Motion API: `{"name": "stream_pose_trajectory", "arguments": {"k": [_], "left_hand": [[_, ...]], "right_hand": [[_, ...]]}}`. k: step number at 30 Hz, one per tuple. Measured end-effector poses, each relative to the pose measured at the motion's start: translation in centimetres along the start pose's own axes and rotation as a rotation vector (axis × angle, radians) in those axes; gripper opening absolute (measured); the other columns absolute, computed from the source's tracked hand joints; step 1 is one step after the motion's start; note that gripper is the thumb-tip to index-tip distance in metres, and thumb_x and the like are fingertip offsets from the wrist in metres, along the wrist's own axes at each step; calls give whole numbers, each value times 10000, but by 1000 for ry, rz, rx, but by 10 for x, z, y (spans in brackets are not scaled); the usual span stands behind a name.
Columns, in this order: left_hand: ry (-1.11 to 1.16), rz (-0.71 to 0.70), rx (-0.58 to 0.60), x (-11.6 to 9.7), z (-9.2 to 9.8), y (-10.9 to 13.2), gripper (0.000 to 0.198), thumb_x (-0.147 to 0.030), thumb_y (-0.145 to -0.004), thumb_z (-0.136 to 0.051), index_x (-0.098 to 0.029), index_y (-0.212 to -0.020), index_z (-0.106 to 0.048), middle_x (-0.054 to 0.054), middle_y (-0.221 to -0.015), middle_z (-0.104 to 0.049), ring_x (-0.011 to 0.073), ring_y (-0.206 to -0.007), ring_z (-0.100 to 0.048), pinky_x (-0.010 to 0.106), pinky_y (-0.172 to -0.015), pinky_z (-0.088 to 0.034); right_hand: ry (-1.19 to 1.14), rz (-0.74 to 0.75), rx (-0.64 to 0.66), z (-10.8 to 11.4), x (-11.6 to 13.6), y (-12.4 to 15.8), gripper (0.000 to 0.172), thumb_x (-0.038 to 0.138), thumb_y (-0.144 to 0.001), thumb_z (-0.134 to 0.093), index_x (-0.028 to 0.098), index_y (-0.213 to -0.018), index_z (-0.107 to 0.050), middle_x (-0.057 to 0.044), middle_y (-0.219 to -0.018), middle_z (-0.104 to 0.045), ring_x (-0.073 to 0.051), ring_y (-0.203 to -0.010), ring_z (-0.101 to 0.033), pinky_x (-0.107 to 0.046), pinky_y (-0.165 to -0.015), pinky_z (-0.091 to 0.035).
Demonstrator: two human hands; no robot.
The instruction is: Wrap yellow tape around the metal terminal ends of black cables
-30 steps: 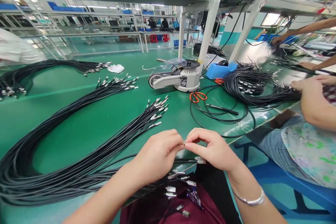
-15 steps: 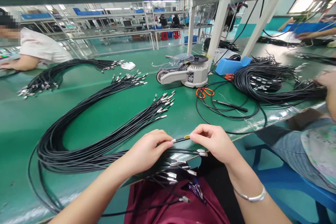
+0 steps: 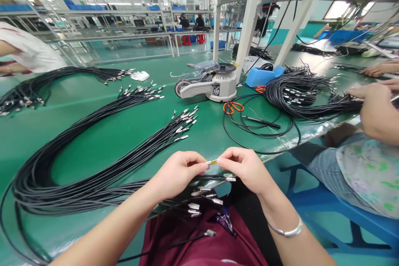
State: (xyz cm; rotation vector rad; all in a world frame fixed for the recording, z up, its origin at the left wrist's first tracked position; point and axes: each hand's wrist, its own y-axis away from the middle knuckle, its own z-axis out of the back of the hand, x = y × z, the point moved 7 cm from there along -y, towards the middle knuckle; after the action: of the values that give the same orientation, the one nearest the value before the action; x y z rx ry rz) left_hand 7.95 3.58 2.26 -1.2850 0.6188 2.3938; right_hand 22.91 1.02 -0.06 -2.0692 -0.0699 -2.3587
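Note:
My left hand [image 3: 182, 172] pinches a thin black cable close to its silvery metal end. My right hand [image 3: 245, 168] pinches the same piece from the other side, thumb against forefinger. A short yellow band [image 3: 213, 162] shows in the narrow gap between my fingertips; the rest of that end is covered. Below my hands, several black cables with silvery plugs [image 3: 193, 207] stick out over the table edge and my lap. A large curved bundle of black cables [image 3: 93, 133] lies to the left, its metal ends pointing right.
A grey tape dispenser [image 3: 207, 87] stands ahead, beside orange-handled scissors [image 3: 233, 107] and a black pen [image 3: 261, 122]. A blue bin [image 3: 263, 76] and coiled cables [image 3: 291, 91] are at right. A co-worker's hand [image 3: 378, 106] works there; another person's sleeve [image 3: 26, 50] is at left.
My hands have come closer together, so less of the cable shows between them around the yellow band. The view has turned slightly right, shifting the table scene left.

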Motion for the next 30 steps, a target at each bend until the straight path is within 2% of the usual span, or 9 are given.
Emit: {"name": "stream_pose_trajectory", "arguments": {"k": [3,10,15,20,24,30], "left_hand": [[130,46,16,7,-5,0,242,-352,-761,-574,-152,-672,-677,14,-631,-637,146,-608,-532,242,-604,-398],[-68,-14,19,-7,-6,-5,231,-332,-779,-544,-159,-703,-676,18,-697,-652,160,-677,-546,254,-650,-406],[-21,32,102,-1,-11,-5,251,-367,-802,-515,-153,-760,-638,-10,-660,-579,139,-622,-507,244,-595,-398],[-120,0,146,-1,-12,-4,287,-377,-852,-457,-168,-807,-649,-14,-677,-578,134,-629,-512,234,-588,-393],[-238,-104,107,-8,-11,-5,276,-317,-868,-447,-173,-779,-665,-8,-697,-607,130,-656,-528,221,-610,-386],[-257,-153,51,-8,-15,-8,252,-252,-854,-471,-156,-709,-654,-14,-635,-575,113,-612,-521,208,-596,-380]], "right_hand": [[-4,14,-16,-1,-2,2,184,316,-746,-669,149,-670,-650,-3,-635,-628,-132,-593,-537,-258,-580,-431],[6,5,-6,1,1,3,190,324,-754,-669,145,-691,-662,-10,-651,-638,-135,-599,-542,-259,-577,-426],[42,-54,81,4,-4,1,196,339,-764,-665,144,-764,-683,-16,-699,-644,-135,-629,-542,-252,-586,-424],[37,-35,73,2,-7,1,179,321,-773,-656,147,-733,-648,-1,-673,-614,-125,-619,-525,-243,-583,-417],[45,-10,54,-1,-8,1,176,316,-785,-643,152,-723,-643,-3,-677,-614,-131,-633,-534,-249,-603,-425],[63,16,47,-2,-8,2,165,301,-801,-627,155,-724,-641,-6,-690,-624,-133,-650,-545,-246,-615,-431]]}}
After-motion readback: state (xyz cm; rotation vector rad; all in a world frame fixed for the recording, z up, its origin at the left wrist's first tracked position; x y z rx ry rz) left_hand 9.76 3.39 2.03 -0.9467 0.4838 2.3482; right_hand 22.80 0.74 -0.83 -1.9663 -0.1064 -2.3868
